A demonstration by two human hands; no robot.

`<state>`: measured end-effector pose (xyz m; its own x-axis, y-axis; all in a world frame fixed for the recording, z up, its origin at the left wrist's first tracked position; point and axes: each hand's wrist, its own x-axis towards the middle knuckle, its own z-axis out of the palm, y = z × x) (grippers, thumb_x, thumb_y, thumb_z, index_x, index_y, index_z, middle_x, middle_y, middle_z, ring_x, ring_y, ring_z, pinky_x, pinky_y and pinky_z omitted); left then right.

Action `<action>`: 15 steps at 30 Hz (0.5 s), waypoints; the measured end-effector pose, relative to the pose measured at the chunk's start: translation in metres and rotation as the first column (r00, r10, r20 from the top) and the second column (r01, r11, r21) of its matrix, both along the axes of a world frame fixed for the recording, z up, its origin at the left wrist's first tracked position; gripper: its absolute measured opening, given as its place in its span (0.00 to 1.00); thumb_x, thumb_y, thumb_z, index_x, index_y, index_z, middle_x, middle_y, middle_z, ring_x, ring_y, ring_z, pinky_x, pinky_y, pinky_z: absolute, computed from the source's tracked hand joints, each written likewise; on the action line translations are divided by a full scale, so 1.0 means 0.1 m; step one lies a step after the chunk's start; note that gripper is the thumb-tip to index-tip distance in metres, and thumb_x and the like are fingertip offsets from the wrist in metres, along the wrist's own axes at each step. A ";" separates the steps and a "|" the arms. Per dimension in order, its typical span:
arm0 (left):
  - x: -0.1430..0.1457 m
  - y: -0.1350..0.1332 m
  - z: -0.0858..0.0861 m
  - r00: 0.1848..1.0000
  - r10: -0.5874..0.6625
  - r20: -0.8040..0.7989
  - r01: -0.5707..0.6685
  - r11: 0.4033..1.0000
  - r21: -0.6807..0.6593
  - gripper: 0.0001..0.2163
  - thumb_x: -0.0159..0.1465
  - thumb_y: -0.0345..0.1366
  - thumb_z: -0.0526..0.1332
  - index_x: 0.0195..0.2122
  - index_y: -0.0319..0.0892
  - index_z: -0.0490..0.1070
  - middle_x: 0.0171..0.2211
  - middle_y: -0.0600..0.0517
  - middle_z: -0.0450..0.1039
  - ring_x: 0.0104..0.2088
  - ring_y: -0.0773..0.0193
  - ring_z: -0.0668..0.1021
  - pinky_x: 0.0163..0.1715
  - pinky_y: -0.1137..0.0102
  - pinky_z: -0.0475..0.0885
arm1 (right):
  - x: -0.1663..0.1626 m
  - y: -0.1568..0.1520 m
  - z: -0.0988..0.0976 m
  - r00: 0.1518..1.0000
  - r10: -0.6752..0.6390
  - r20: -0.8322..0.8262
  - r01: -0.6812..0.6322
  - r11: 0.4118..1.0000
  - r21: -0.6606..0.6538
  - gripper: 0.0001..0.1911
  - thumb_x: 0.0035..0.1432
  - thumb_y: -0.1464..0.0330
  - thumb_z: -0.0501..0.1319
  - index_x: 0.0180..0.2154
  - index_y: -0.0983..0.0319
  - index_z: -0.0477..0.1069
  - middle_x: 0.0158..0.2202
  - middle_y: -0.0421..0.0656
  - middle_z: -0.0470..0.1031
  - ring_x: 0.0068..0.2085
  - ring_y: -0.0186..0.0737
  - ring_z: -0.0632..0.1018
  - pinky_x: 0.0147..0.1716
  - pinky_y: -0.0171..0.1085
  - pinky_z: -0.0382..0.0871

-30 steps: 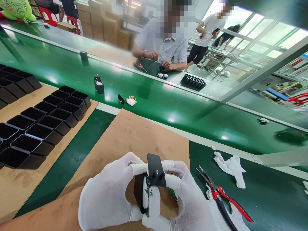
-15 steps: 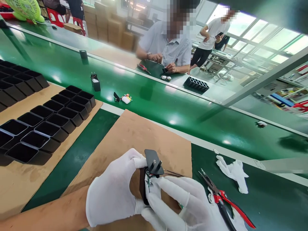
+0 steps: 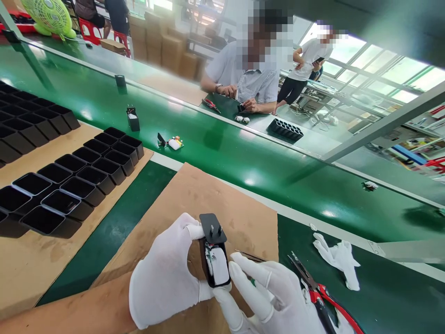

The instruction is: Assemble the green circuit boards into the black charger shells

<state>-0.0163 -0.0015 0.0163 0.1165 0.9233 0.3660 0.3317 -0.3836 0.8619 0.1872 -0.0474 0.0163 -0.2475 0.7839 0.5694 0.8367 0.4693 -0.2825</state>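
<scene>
My left hand (image 3: 170,273), in a white glove, grips a black charger casing (image 3: 205,266) between thumb and fingers. A white-wrapped circuit board (image 3: 220,264) sits inside the casing. At its upper end the black plug plate (image 3: 212,227) with two pins stands out, tilted. My right hand (image 3: 271,292), also gloved, is beside the casing with fingers apart. Its thumb is at the casing's lower end; whether it presses there I cannot tell. Tweezers (image 3: 248,255) show behind the right fingers. A small green piece (image 3: 253,282) is partly hidden under that hand.
Red-handled pliers (image 3: 313,287) and a white glove (image 3: 337,257) lie at right. Rows of black casings (image 3: 81,178) stand on cardboard at left. A loose circuit board (image 3: 174,143) and another charger (image 3: 132,119) rest on the green belt (image 3: 215,153). A co-worker (image 3: 243,83) sits opposite.
My right fingers have drawn back from the circuit board to the right. The white wrapping now shows inside the casing. The plug plate has shifted slightly left with the casing.
</scene>
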 end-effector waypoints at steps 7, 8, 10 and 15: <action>0.02 -0.01 -0.04 0.991 0.097 -0.090 -0.093 0.994 0.052 0.12 0.52 0.30 0.68 0.38 0.47 0.72 0.31 0.58 0.73 0.28 0.67 0.78 0.28 0.74 0.75 | -0.02 -0.01 -0.08 0.974 -0.034 0.224 0.016 0.996 0.083 0.21 0.60 0.69 0.70 0.54 0.49 0.77 0.45 0.42 0.85 0.38 0.50 0.83 0.38 0.47 0.78; 0.03 -0.01 -0.04 0.991 0.096 -0.092 -0.092 0.995 0.039 0.12 0.52 0.30 0.68 0.38 0.47 0.72 0.31 0.58 0.73 0.28 0.67 0.79 0.28 0.74 0.75 | -0.03 0.00 -0.08 0.973 -0.034 0.228 0.017 0.997 0.078 0.20 0.60 0.70 0.69 0.54 0.50 0.76 0.45 0.42 0.85 0.39 0.50 0.83 0.38 0.47 0.78; 0.04 -0.01 -0.05 0.990 0.095 -0.101 -0.098 0.995 -0.028 0.12 0.52 0.31 0.69 0.36 0.46 0.72 0.31 0.57 0.72 0.27 0.67 0.78 0.27 0.73 0.75 | -0.09 0.02 -0.07 0.975 -0.055 0.215 0.042 0.997 0.065 0.20 0.62 0.68 0.67 0.56 0.51 0.74 0.45 0.45 0.84 0.39 0.52 0.82 0.38 0.50 0.79; 0.09 -0.02 -0.10 0.990 0.078 -0.121 -0.090 0.991 -0.098 0.08 0.53 0.32 0.69 0.30 0.46 0.70 0.27 0.57 0.70 0.23 0.67 0.76 0.22 0.73 0.73 | -0.22 0.08 -0.07 0.991 -0.053 0.126 0.058 0.998 -0.039 0.30 0.64 0.60 0.63 0.66 0.56 0.66 0.48 0.52 0.80 0.41 0.57 0.83 0.35 0.54 0.82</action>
